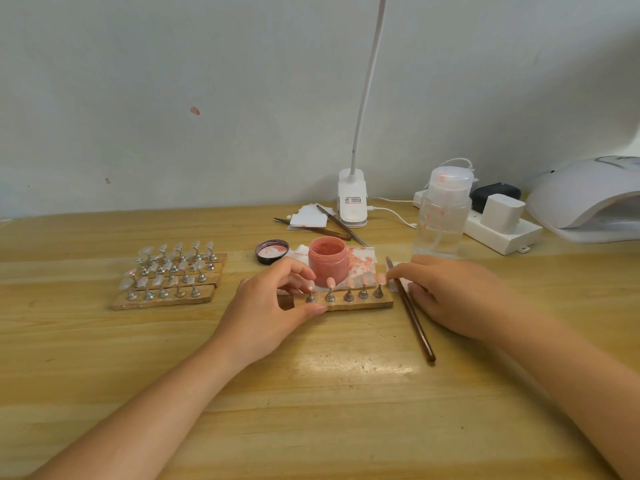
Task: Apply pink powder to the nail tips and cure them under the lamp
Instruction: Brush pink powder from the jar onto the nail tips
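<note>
Both forearms reach in from six o'clock. At centre, the left hand point(273, 306) pinches the near-left end of a wooden strip point(360, 304), thumb in front and fingers behind; five pink nail tips point(330, 283) stand on it. The right hand point(450, 296) rests curled over a brown brush point(412, 315); whether it grips, I cannot tell. An open powder jar point(327, 260) stands just beyond at twelve o'clock, the curing lamp point(585, 199) at two o'clock.

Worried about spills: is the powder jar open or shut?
Open. The jar shows pink powder at its mouth; its lid lies upturned beside it.
</note>
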Demonstrator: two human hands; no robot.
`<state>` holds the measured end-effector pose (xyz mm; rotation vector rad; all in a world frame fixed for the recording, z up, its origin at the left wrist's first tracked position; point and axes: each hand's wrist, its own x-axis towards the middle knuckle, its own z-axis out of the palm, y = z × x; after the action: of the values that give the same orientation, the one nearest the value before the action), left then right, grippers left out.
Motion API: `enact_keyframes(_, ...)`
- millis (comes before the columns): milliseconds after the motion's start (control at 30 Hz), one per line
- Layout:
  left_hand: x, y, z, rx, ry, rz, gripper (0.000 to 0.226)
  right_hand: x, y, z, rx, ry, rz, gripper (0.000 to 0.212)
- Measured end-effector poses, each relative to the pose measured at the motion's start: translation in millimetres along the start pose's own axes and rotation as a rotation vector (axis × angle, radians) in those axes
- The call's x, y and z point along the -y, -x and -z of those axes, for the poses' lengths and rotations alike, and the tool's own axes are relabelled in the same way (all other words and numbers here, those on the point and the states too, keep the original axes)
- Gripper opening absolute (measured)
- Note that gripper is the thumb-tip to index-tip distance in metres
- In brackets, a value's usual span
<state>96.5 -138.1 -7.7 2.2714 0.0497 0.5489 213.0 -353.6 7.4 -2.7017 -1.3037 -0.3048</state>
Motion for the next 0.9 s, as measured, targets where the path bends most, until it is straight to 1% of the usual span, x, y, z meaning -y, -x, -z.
enact_keyframes(100, -1.8, 1.0, -0.3, -0.03, 0.028, -0.023, 0.034, 0.6, -0.2, 4.7, 0.018, -0.051, -0.002, 0.041)
enact_keyframes(233, -3.2, 1.2, -0.1, -0.064, 0.058, -0.037, 0.036, 4.5, 2.8, 9.1, 0.025, -0.236, 0.035, 0.04)
enact_keyframes(400, -9.8, 3.8, 0.6, -0.083, 0.057, -0.079, 0.038, 7.4, 3.3, 10.3, -0.054, -0.304, 0.033, 0.031)
enact_keyframes(567, -18.1, 5.7, 0.3, -0.117, 0.074, -0.084, 0.036, 3.0, 2.6, 17.6, -0.024, -0.372, 0.028, 0.03)
enact_keyframes(667, -23.9, 4.1, -0.9, -0.126, 0.14, -0.079, 0.039, 0.7, 2.6, 33.2, 0.068, -0.49, -0.01, 0.025)
enact_keyframes(733, -28.5, 2.4, -4.1, -0.106, 0.251, -0.05, 0.04, -3.5, 3.4, 46.7, 0.143, -0.567, -0.057, 0.027)
enact_keyframes(833, -40.4, -0.6, -12.5, -0.066, 0.345, -0.026, 0.042, -17.2, 8.7, 67.0, 0.184, -0.61, -0.098, 0.028)
enact_keyframes(900, -52.8, -3.5, -21.6, -0.04, 0.371, -0.03, 0.045, -29.4, 14.5, 77.9, 0.248, -0.613, -0.155, 0.025)
